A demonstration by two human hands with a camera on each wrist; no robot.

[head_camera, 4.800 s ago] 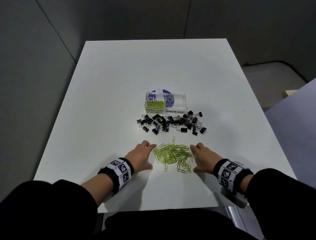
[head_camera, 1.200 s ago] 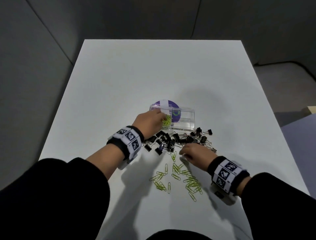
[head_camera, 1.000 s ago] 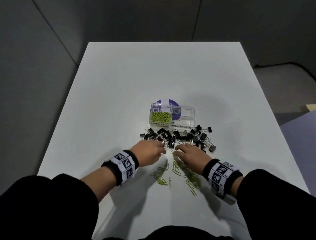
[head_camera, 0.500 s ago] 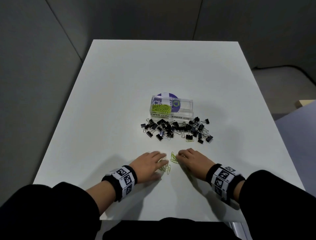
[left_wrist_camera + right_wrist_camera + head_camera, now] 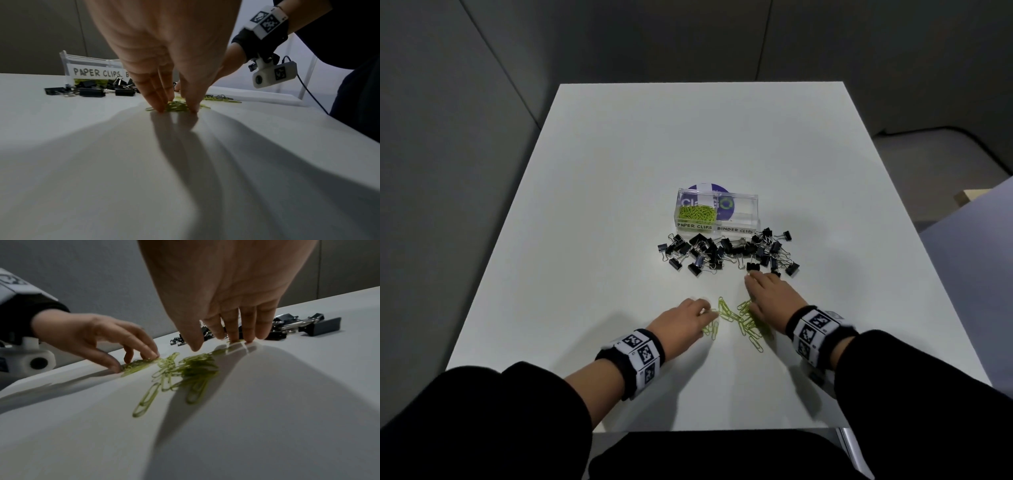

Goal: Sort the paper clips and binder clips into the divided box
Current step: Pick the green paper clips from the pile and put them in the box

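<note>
A clear divided box (image 5: 753,214) stands mid-table, labelled PAPER CLIPS and BINDER CLIPS. Green paper clips (image 5: 695,215) fill its left compartment; the right one looks bare. A pile of black binder clips (image 5: 722,251) lies just in front of it. Loose green paper clips (image 5: 748,323) lie nearer me, between my hands. My left hand (image 5: 707,313) pinches a small bunch of them against the table, thumb and curled fingers (image 5: 158,104) on either side. My right hand (image 5: 753,287) reaches forward with straight fingers (image 5: 234,335), tips pressing on the table at the binder pile's near edge.
The white table (image 5: 688,137) has bare surface beyond and left of the box. Its near edge runs just under my wrists. Grey walls surround it, and a pale surface (image 5: 969,246) lies off to the right.
My left hand came back from the box to the loose paper clips. In the last half second my right hand stretched forward to the binder pile, uncovering clips beneath it.
</note>
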